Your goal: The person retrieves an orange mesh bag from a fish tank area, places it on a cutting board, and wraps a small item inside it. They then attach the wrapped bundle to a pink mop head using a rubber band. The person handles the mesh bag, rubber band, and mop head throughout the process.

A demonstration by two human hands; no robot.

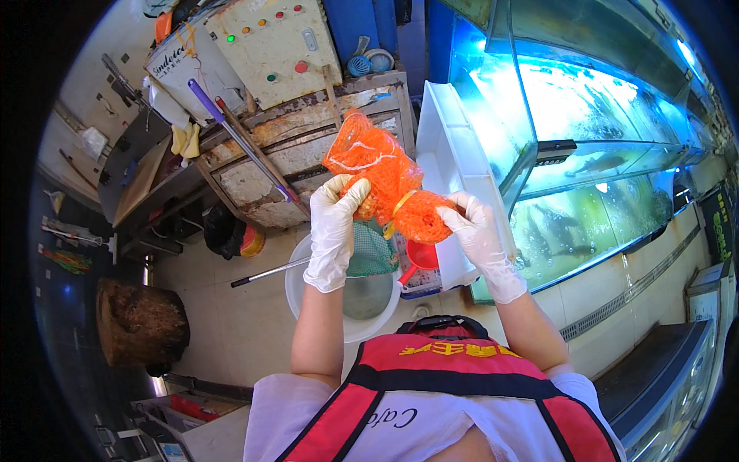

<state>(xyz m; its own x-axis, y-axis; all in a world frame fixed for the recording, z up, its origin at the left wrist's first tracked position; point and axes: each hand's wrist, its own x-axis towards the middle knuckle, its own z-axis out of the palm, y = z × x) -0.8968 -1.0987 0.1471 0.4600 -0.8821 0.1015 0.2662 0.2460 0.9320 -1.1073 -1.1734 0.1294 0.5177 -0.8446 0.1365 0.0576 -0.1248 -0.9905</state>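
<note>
In front of my chest I hold up an orange mesh net bag (375,156), bunched and cinched near one end by a yellow tie (404,203). My left hand (336,225), in a white glove, pinches the bag's middle between thumb and fingers. The gloved right hand (476,237) grips the bunched end beyond the tie. What the mesh holds inside cannot be made out. Beneath the bag, a green landing net (372,248) with a metal handle (271,272) rests across a round white tub (369,332).
Lit glass fish tanks (594,202) with fish line the right side. A white plastic crate (436,127) stands on end beside a red dipper (422,255). A rusty cabinet (260,179) carries a control box (271,52). A wooden stump (141,323) stands at left.
</note>
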